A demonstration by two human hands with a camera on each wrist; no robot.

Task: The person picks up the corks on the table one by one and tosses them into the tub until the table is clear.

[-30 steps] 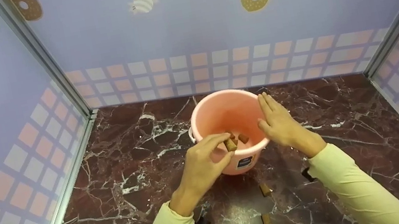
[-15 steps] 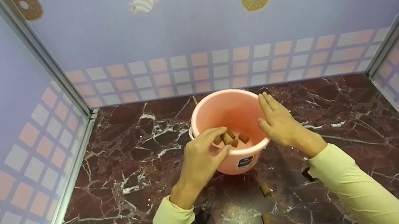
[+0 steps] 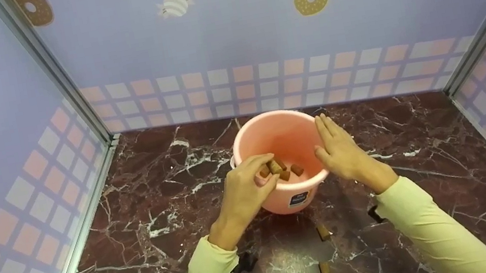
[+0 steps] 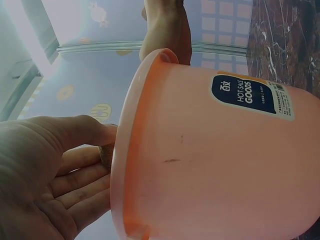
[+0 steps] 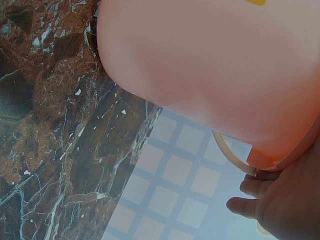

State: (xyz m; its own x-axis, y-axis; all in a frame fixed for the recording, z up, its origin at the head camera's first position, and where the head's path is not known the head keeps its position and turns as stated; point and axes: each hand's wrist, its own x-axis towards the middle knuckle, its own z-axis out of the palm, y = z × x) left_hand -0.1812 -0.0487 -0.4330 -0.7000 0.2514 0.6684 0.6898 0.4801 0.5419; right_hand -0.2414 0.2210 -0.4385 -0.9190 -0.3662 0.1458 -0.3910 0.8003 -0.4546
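In the head view, my left hand [image 3: 247, 188] reaches over the near left rim of a pink bucket [image 3: 272, 120]. Thumb and fingertips pinch a stubby brown cork-like piece [image 3: 274, 167] inside the bucket mouth. The left wrist view shows this brown piece [image 4: 107, 156] mostly hidden by the rim. Several similar pieces [image 3: 297, 169] lie on the bucket's floor, some partly covered by the hand. My right hand [image 3: 343, 151] rests against the right rim, fingers straight and thumb at the inner side. Its fingers [image 5: 245, 206] show beside the bucket's handle [image 5: 231, 155] in the right wrist view.
Two more brown pieces, one nearer the bucket [image 3: 323, 232] and one farther forward [image 3: 325, 271], lie on the dark marbled tabletop [image 3: 153, 222]. Patterned panels enclose the back wall [image 3: 244, 31] and both sides. Dark objects sit by each wrist, the left one [image 3: 245, 262] partly hidden.
My left hand has shifted slightly left and away from me with the brown piece, deeper over the bucket, uncovering more pieces inside. The right hand stays at the rim.
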